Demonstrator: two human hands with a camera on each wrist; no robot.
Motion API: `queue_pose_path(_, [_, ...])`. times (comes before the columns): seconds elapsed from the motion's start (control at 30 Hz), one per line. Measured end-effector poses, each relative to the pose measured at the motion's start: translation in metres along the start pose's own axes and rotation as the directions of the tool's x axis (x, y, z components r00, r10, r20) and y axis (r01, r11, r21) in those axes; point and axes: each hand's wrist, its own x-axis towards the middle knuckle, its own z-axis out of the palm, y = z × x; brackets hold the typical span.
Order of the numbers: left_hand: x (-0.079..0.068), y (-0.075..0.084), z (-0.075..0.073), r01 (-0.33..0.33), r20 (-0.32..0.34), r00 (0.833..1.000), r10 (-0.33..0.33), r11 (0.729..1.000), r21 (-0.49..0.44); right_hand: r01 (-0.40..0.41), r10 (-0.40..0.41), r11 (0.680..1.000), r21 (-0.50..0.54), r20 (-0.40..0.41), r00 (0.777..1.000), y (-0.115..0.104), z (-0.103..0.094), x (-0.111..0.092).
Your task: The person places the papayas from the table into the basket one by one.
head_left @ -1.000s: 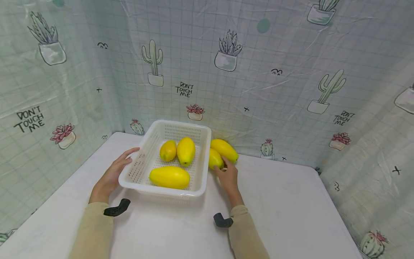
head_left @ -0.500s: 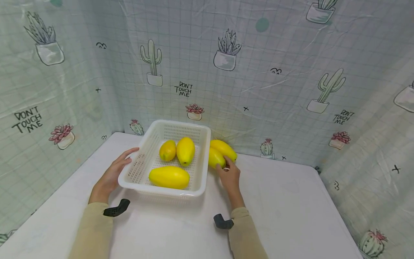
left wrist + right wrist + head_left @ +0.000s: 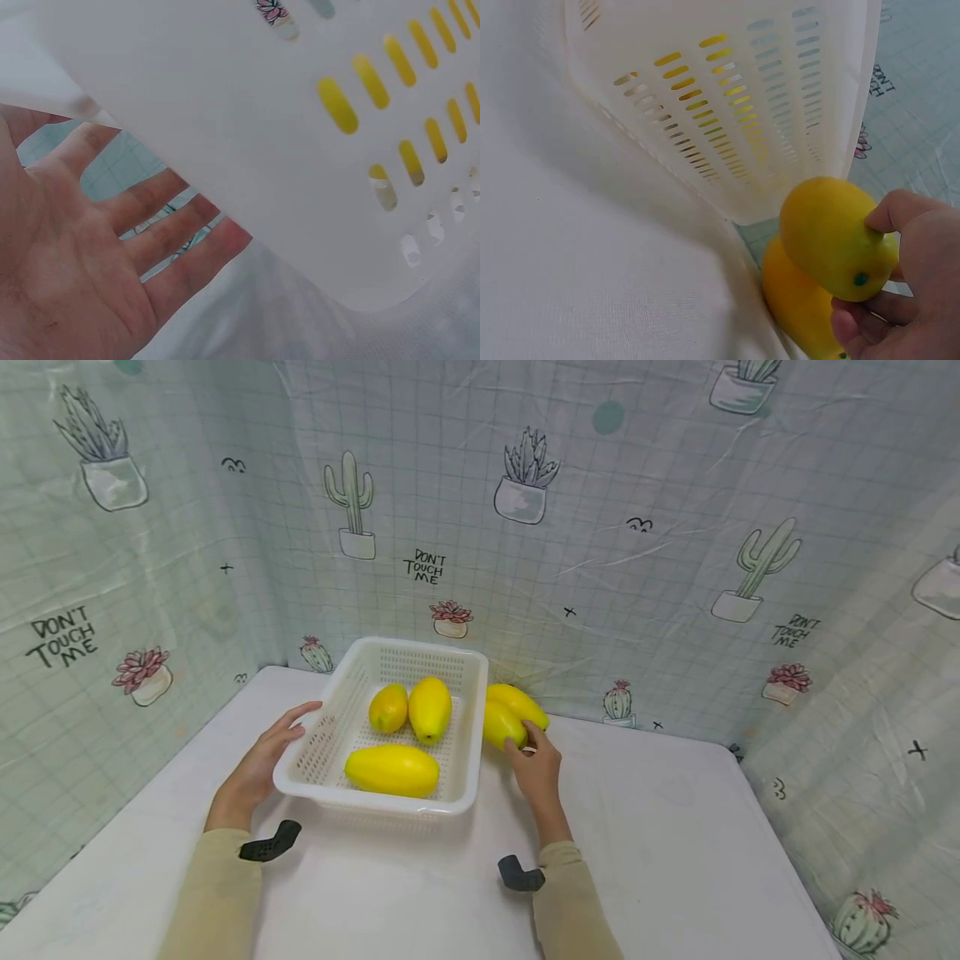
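Note:
A white perforated plastic basket [image 3: 408,804] stands on the table. Inside it lie three smooth yellow oblong fruits, the nearest fruit [image 3: 392,770] lying crosswise; they could be mangoes or papayas. My left hand [image 3: 255,766] is at the basket's left side, its fingers straight and spread, some fingertips behind the basket wall [image 3: 225,135] in the left wrist view. To the basket's right, my right hand [image 3: 537,774] grips the end of a yellow fruit [image 3: 829,232] between thumb and fingers. Another yellow fruit [image 3: 520,705] lies behind the gripped one, partly covered by it.
The white-covered table [image 3: 645,835] extends to the right and in front of the basket. A cactus-print curtain [image 3: 465,485] rises behind the table and along both sides. Black devices, one device [image 3: 272,842] at the left wrist, are strapped on both arms.
My right hand has shifted slightly right, and more of the fruit it grips shows beyond the basket's rim. The left hand and basket look unmoved.

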Motion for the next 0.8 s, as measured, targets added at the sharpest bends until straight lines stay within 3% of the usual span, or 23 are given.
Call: queue_pose_path(0.8, [-0.0008,0.0035,0.0013,0.007,0.007,1.0,-0.007,1.0,-0.005,0.034,-0.029,0.998,0.052,-0.098,0.995,-0.0068,-0.0102,0.0019])
